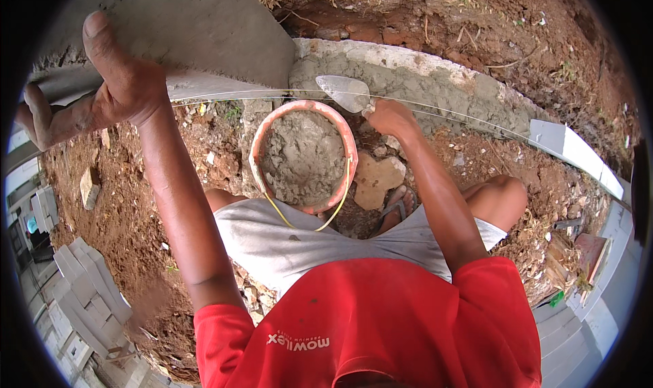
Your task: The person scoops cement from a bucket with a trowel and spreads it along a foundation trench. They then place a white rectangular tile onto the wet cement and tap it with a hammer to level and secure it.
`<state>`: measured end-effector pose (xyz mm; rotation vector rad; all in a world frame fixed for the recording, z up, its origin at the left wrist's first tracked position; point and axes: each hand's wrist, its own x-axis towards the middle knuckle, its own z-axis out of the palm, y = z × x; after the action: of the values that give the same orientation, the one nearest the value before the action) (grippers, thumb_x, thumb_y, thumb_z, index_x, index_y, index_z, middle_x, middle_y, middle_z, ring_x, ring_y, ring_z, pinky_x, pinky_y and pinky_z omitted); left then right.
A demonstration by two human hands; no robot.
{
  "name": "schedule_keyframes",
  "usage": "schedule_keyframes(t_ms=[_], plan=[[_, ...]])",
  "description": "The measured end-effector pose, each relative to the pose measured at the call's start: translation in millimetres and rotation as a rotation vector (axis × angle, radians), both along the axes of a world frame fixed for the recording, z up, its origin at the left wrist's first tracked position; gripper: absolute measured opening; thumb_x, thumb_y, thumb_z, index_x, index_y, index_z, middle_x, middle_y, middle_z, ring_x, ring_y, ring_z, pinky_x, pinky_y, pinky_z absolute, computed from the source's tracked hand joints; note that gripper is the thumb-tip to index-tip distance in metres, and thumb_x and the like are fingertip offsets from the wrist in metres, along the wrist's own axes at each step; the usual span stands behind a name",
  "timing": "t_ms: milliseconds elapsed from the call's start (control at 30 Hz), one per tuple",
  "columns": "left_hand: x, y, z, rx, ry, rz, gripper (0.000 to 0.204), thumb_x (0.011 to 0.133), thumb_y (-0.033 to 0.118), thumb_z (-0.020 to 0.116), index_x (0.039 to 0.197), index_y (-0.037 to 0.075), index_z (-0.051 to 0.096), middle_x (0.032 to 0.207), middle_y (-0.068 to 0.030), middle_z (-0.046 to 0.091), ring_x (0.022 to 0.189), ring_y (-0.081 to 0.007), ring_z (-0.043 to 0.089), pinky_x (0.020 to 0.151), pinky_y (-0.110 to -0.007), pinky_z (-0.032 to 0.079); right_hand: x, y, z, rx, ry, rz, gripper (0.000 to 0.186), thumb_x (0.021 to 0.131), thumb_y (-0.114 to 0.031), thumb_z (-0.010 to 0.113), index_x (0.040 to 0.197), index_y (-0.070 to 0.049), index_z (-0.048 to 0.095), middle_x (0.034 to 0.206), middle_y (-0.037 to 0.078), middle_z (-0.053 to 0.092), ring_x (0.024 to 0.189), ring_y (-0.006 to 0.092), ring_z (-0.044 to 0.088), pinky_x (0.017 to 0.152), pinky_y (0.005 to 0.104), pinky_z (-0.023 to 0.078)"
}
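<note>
My right hand is closed round the handle of a pointed trowel. The trowel's pale blade hangs beside a taut string, above the far right rim of a bucket. This orange-red bucket, with a yellow handle, holds grey wet mortar and stands between my legs. At the upper left, my left hand has its thumb stretched up and apart from its partly bent fingers. It is in front of a smooth grey mortared wall; whether it touches the wall I cannot tell.
A low wall course topped with rough mortar curves off to the right, ending near a pale block. Reddish soil with stones surrounds me. Stacked grey blocks lie at the left, and a flat tan stone sits beside the bucket.
</note>
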<state>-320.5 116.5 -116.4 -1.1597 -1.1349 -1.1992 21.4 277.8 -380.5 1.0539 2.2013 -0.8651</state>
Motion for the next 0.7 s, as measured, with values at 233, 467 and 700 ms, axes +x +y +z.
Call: schedule_keyframes(t_ms=[233, 467, 700], plan=[[1, 8, -18, -0.016, -0.161, -0.091, 0.056, 0.084, 0.022, 0.079, 0.126, 0.006, 0.046, 0.125, -0.0143, 0.049, 0.120, -0.0260, 0.049, 0.110, -0.045, 0.041, 65, 38, 2, 0.093, -0.099, -0.097, 0.051, 0.096, -0.040, 0.059, 0.127, -0.002, 0.070, 0.126, 0.027, 0.070, 0.119, 0.0427, 0.067, 0.103, 0.0490, 0.052], [-6, 5, -35, -0.108, -0.427, -0.200, 0.039, 0.099, 0.025, 0.061, 0.130, 0.003, 0.053, 0.128, -0.0150, 0.057, 0.121, -0.0241, 0.055, 0.110, -0.038, 0.045, 95, 47, 26, 0.079, -0.122, -0.126, 0.064, 0.098, -0.047, 0.058, 0.129, 0.009, 0.065, 0.123, 0.033, 0.069, 0.120, 0.0453, 0.066, 0.106, 0.0496, 0.049], [-7, -3, -41, -0.163, -0.871, -0.389, 0.038, 0.112, 0.028, 0.046, 0.133, 0.000, 0.059, 0.129, -0.0156, 0.065, 0.122, -0.0224, 0.060, 0.110, -0.033, 0.048, 119, 49, 10, 0.106, -0.142, -0.164, 0.059, 0.098, -0.047, 0.058, 0.120, 0.006, 0.071, 0.122, 0.034, 0.069, 0.118, 0.0446, 0.067, 0.104, 0.0496, 0.051]])
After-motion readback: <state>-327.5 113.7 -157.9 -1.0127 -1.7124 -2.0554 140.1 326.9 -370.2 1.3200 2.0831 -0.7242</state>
